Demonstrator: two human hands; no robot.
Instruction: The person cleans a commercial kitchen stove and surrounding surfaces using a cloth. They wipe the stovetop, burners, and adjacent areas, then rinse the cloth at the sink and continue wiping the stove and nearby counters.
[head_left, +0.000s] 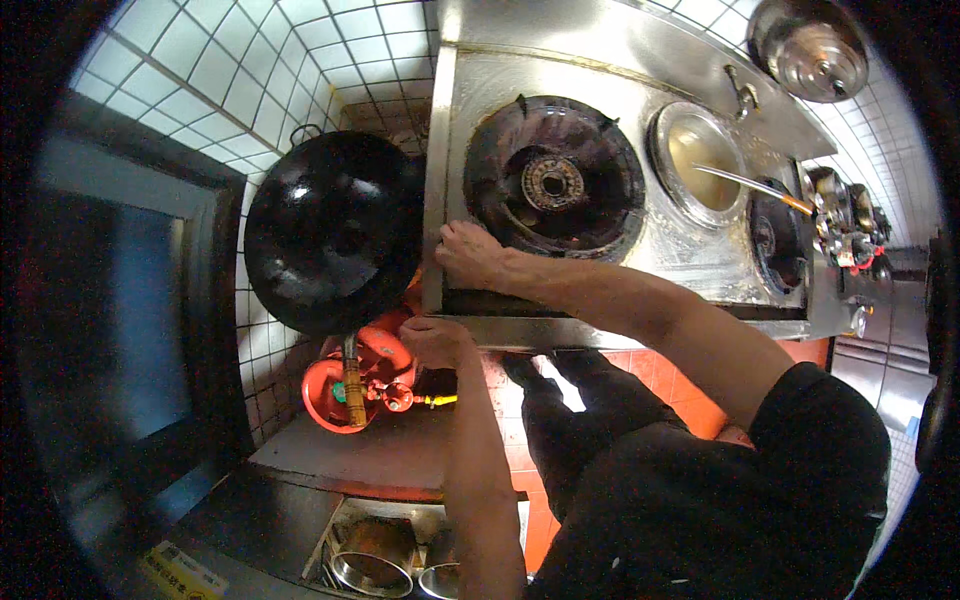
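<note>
My right hand is curled at the left steel edge of a wok range, just in front of a large blackened burner. Lower down, my left hand is bent with its fingers curled near the range's front left corner. Whether either hand holds something is hidden. Left of both hands stands a large black wok, its loop handle at the top and a bamboo-like handle pointing down. Beneath it are red gas cylinders with a red regulator and a yellow hose.
A round pot of cloudy liquid sits in the range, with a long-handled utensil across it. Beyond are a smaller burner and a tap. Metal pots stand below left. A tiled wall closes off the left.
</note>
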